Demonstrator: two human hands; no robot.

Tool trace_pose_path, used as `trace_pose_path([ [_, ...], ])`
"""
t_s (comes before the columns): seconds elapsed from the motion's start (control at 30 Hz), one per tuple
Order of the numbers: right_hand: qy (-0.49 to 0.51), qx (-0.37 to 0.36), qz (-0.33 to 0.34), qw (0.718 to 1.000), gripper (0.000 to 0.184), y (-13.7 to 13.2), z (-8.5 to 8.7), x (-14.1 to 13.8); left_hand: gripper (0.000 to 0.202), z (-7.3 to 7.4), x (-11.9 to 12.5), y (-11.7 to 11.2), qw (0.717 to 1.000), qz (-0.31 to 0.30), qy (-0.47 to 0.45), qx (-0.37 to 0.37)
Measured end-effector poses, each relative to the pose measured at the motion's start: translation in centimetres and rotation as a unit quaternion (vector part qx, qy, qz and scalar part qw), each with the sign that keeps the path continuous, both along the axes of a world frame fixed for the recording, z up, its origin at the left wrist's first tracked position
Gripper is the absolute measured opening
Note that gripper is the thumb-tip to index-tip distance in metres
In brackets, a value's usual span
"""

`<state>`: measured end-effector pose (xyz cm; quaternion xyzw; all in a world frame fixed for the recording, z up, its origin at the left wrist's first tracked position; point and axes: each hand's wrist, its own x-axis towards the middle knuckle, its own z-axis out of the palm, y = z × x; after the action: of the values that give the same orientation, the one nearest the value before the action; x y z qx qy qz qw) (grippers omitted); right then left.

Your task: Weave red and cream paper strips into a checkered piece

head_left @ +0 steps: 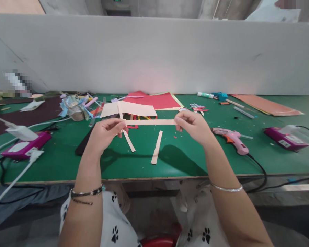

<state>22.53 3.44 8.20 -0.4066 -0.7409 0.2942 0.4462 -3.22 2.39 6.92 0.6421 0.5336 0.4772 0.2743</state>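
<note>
Above the green table (190, 157), my left hand (104, 132) and my right hand (193, 125) each pinch one end of a pale peach paper strip (150, 121), stretched level between them. A second strip (126, 132) crosses it near my left fingers and hangs down toward me. A third loose strip (157, 147) lies on the table under the held one. Behind the hands lies a peach paper sheet (134, 109).
A pink glue gun (231, 139) with a black cord lies right of my right hand. Purple power strips (25, 145) (285, 137) sit at both sides. Red paper (159, 100), an orange sheet (267, 104), a glue stick (205, 95) and craft scraps (76, 108) line the back.
</note>
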Motion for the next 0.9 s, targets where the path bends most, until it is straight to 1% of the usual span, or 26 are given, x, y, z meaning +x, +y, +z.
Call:
trace_pose_path([
  [0.07, 0.015, 0.004, 0.0, 1.0, 0.023, -0.4, 0.6, 0.5, 0.049, -0.1, -0.3, 0.1, 0.998, -0.063, 0.021, -0.023],
  [0.1, 0.024, 0.001, 0.01, 1.0, 0.024, -0.6, 0.8, 0.8, 0.058, -0.3, -0.4, 0.2, 0.995, -0.088, 0.04, -0.036],
  [0.13, 0.032, -0.005, 0.028, 0.999, 0.025, -0.8, 1.0, 1.2, 0.063, -0.6, -0.5, 0.5, 0.991, -0.1, 0.068, -0.05],
  [0.17, 0.041, -0.015, 0.052, 0.998, 0.026, -1.0, 1.1, 1.6, 0.065, -1.0, -0.6, 0.7, 0.987, -0.099, 0.104, -0.067],
  [0.23, 0.053, -0.041, 0.114, 0.991, 0.028, -1.2, 1.2, 2.4, 0.067, -2.0, -0.5, 1.3, 0.973, -0.065, 0.196, -0.106],
  [0.3, 0.029, -0.078, 0.159, 0.984, 0.027, -1.1, 1.0, 2.9, 0.064, -3.1, -0.3, 1.9, 0.945, -0.027, 0.294, -0.139],
  [0.33, -0.004, -0.099, 0.163, 0.982, 0.025, -0.9, 0.8, 3.0, 0.06, -3.5, -0.2, 2.1, 0.93, -0.014, 0.337, -0.147],
  [0.4, -0.105, -0.143, 0.139, 0.974, 0.019, -0.3, 0.3, 3.0, 0.054, -4.2, 0.0, 2.4, 0.904, 0.002, 0.4, -0.149],
  [0.47, -0.217, -0.161, 0.086, 0.959, 0.013, 0.6, -0.6, 2.7, 0.052, -4.5, 0.1, 2.4, 0.891, 0.005, 0.432, -0.143],
  [0.5, -0.262, -0.149, 0.053, 0.952, 0.012, 1.0, -1.1, 2.4, 0.051, -4.6, 0.1, 2.4, 0.888, 0.003, 0.438, -0.14],
  [0.57, -0.32, -0.097, -0.024, 0.942, 0.01, 1.7, -2.1, 2.0, 0.051, -4.7, 0.0, 2.4, 0.887, 0.001, 0.44, -0.136],
  [0.67, -0.343, -0.035, -0.123, 0.931, 0.008, 2.2, -3.2, 1.2, 0.05, -4.7, -0.2, 2.5, 0.893, 0.0, 0.432, -0.126],
  [0.73, -0.357, 0.004, -0.166, 0.919, 0.018, 2.0, -3.3, 0.7, 0.048, -4.8, -0.2, 2.6, 0.899, -0.01, 0.422, -0.118],
  [0.8, -0.383, 0.028, -0.173, 0.907, 0.024, 1.4, -2.9, 0.0, 0.046, -4.7, -0.1, 2.7, 0.906, -0.024, 0.404, -0.122],
  [0.83, -0.394, 0.021, -0.15, 0.907, 0.024, 1.0, -2.7, -0.4, 0.045, -4.7, 0.0, 2.8, 0.91, -0.028, 0.394, -0.129],
  [0.87, -0.401, -0.001, -0.107, 0.91, 0.023, 0.6, -2.3, -0.9, 0.045, -4.7, 0.1, 2.8, 0.913, -0.03, 0.384, -0.135],
  [0.9, -0.405, -0.03, -0.049, 0.913, 0.023, 0.3, -2.1, -1.3, 0.044, -4.6, 0.1, 2.9, 0.916, -0.028, 0.376, -0.139],
])
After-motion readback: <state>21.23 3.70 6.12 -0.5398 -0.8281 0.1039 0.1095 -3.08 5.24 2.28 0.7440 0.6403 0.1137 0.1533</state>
